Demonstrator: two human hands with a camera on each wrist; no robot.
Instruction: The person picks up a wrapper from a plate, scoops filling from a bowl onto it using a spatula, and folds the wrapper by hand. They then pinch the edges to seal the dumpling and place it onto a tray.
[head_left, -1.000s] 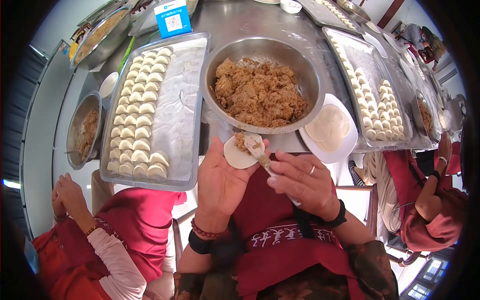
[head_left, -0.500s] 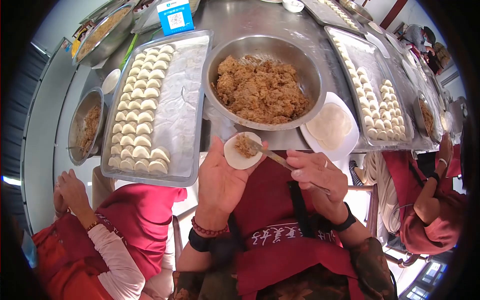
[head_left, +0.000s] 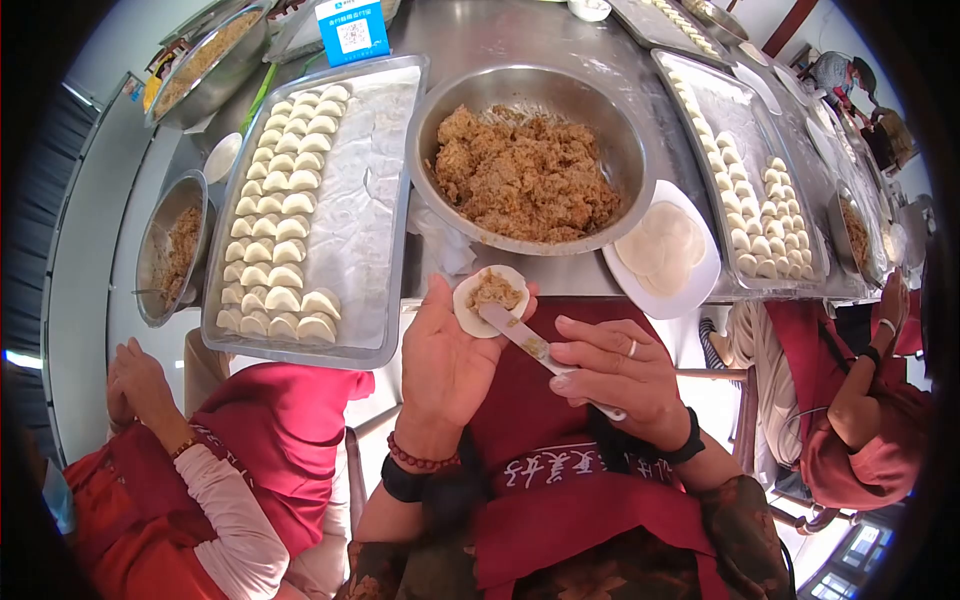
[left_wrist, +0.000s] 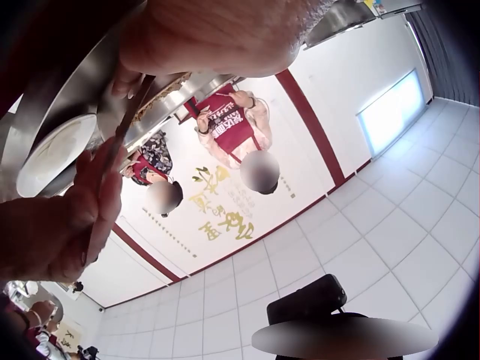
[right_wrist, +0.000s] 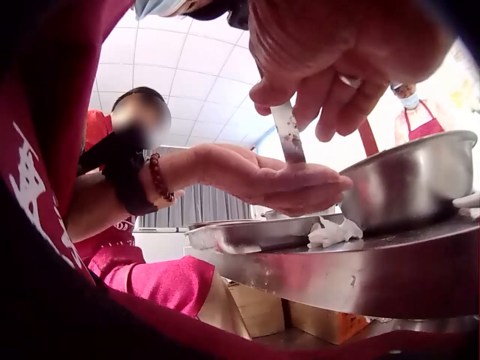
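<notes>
My left hand (head_left: 442, 365) lies palm up with fairly straight fingers, carrying a round dumpling wrapper (head_left: 472, 322) on them. Brown filling (head_left: 497, 288) sits in the wrapper's middle. Between thumb and fingers, my right hand (head_left: 630, 375) grips a flat metal spreader (head_left: 530, 345), its blade tip at the filling. In the right wrist view the spreader blade (right_wrist: 288, 135) slants down to the palm-up left hand (right_wrist: 259, 178); the wrapper is hidden there. Just beyond the hands stands a steel bowl (head_left: 632, 205) of the same filling.
A tray (head_left: 375, 200) with rows of folded dumplings is at left. To the right, a white plate (head_left: 690, 285) bears stacked wrappers, with another dumpling tray (head_left: 740, 110) farther right. A crumpled white cloth (head_left: 440, 240) lies by the bowl. People in red aprons sit on both sides.
The spreader's blade has turned and moved over the wrapper, and the filling is now gathered in the middle. The right hand shifted right, then back left. The left hand stays nearly still.
</notes>
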